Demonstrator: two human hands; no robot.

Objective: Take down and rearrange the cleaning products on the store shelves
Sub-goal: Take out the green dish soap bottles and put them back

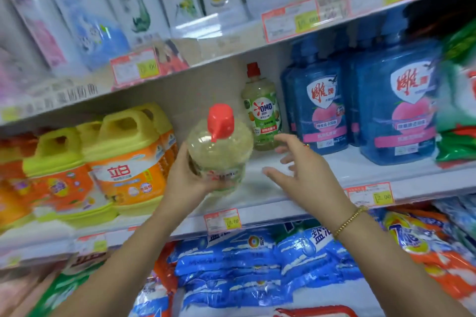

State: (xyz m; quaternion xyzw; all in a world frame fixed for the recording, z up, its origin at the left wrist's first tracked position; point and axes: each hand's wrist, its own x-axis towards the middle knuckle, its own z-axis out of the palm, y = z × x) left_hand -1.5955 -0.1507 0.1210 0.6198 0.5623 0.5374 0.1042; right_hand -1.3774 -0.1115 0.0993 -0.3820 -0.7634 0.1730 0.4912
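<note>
My left hand [186, 175] grips a clear bottle of pale yellow-green detergent with a red cap [219, 146], held tilted toward me in front of the middle shelf [283, 203]. A second bottle of the same kind, with a green OMO label [262, 110], stands upright at the back of that shelf. My right hand [301, 164] hovers with fingers spread over the bare shelf space, just in front of and below the standing bottle, holding nothing.
Yellow-and-orange jugs [123, 162] fill the shelf to the left. Blue detergent bottles with pink labels [396, 108] stand to the right, green bags [458, 121] beyond them. White refill pouches [144, 2] line the upper shelf. Blue and orange powder bags [244, 265] lie below.
</note>
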